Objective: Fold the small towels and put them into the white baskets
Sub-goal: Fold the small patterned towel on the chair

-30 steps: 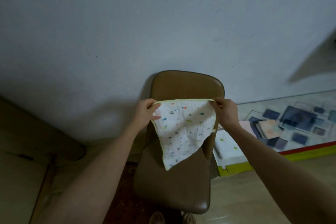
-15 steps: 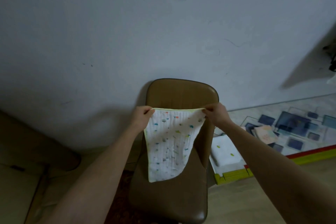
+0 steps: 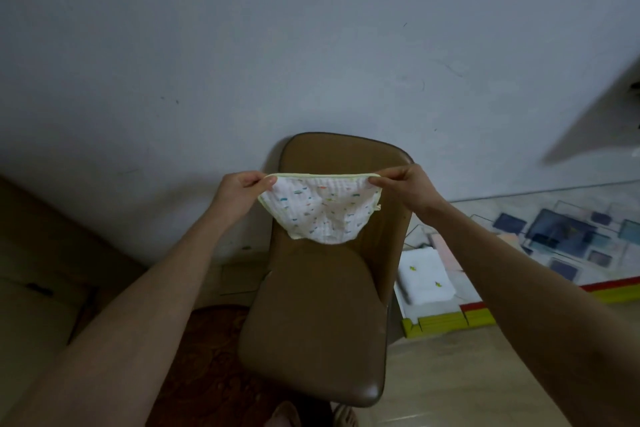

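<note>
Towel pinched taut at its top corners by left hand and right hand, above brown chair; white folded towel beside chair's right edge.

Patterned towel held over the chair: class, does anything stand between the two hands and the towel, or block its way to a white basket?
Nothing stands between: left hand and right hand already pinch the patterned towel's top corners above the brown chair. No white basket is visible, so that path cannot be judged.

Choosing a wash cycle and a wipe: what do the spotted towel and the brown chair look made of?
Spotted towel: soft crinkled cotton gauze, probably; ribbed weave, limp sag, pale green binding. Brown chair: smooth leather or vinyl, likely; faint sheen, no visible weave.
</note>
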Available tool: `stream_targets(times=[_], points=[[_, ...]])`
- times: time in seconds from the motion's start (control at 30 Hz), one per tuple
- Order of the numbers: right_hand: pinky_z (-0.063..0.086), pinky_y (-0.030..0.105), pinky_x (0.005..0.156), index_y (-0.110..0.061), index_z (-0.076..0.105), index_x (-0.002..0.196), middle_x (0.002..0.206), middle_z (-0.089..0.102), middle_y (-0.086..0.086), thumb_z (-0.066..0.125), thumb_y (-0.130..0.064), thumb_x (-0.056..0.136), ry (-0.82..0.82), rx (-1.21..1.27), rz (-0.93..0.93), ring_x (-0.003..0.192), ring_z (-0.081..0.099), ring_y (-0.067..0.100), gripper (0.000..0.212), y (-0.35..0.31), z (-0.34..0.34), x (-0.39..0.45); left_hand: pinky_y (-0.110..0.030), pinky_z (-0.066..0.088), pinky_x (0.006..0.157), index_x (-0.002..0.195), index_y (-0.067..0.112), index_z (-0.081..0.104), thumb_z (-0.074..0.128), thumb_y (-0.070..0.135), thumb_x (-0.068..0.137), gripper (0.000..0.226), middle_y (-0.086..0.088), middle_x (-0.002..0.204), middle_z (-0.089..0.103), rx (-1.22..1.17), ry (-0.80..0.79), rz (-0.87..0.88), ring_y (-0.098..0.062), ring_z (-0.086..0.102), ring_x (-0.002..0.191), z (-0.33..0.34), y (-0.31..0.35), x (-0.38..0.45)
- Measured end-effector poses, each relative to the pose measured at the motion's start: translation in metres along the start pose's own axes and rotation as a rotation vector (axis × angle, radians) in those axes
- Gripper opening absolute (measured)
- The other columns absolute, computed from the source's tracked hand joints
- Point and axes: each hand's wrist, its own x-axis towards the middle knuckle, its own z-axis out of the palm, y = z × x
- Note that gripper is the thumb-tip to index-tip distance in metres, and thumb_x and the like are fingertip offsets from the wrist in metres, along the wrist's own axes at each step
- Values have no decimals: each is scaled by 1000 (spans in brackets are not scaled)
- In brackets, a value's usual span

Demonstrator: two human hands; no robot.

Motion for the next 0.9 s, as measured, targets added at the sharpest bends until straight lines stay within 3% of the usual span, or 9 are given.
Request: stream_targets(times=[0.1, 0.2, 0.33, 0.47, 0.6, 0.73, 0.9], points=[[44, 9, 54, -3, 76, 89, 69, 71, -10, 69, -16, 87, -11, -36, 41, 60, 62, -5, 14, 23, 8, -26, -4, 41, 57, 84, 9, 71, 65, 16, 90, 11, 17, 60, 66, 61, -91, -54, 10, 57, 58, 4, -20, -23], [38, 7, 50, -8, 77, 84, 62, 66, -11, 70, -18, 87, -26, -101, 116, 52, 54, -7, 13, 55, 23, -59, -11, 41, 60, 83, 20, 72, 65, 27, 90, 12, 14, 73, 66, 137, -182, -148, 5, 57, 68, 11, -50, -47], [40, 6, 49, -29, 73, 67, 64, 68, -14, 71, -26, 85, -33, -156, 256, 55, 59, -7, 18, 106, 56, -105, -11, 38, 60, 84, 32, 71, 64, 36, 90, 10, 15, 86, 67, 214, -304, -288, 3, 58, 79, 20, -106, -83], [39, 9, 55, -18, 72, 72, 69, 65, -2, 71, -22, 86, -17, -241, 363, 61, 54, -1, 14, 162, 89, -155, -20, 43, 75, 100, 22, 75, 64, 35, 90, 20, 10, 99, 67, 284, -475, -370, -6, 60, 94, 24, -169, -123], [34, 11, 48, -8, 73, 76, 62, 58, -1, 69, -20, 87, -10, -261, 443, 58, 49, 3, 16, 195, 114, -200, -17, 39, 70, 105, 15, 74, 62, 31, 92, 24, 6, 95, 64, 366, -613, -363, -2, 55, 85, 29, -206, -158], [34, 24, 56, 0, 72, 84, 71, 59, 7, 67, -20, 89, 12, -286, 459, 67, 51, 12, 22, 211, 126, -223, -24, 40, 82, 112, 12, 71, 61, 29, 93, 27, 1, 105, 66, 376, -613, -380, -11, 58, 97, 35, -228, -175], [25, 30, 58, 9, 62, 77, 66, 46, 8, 62, -16, 91, 14, -289, 454, 66, 41, 14, 29, 224, 132, -226, -22, 44, 70, 111, 9, 71, 60, 26, 94, 27, -4, 104, 69, 385, -601, -369, -13, 61, 92, 48, -246, -180]])
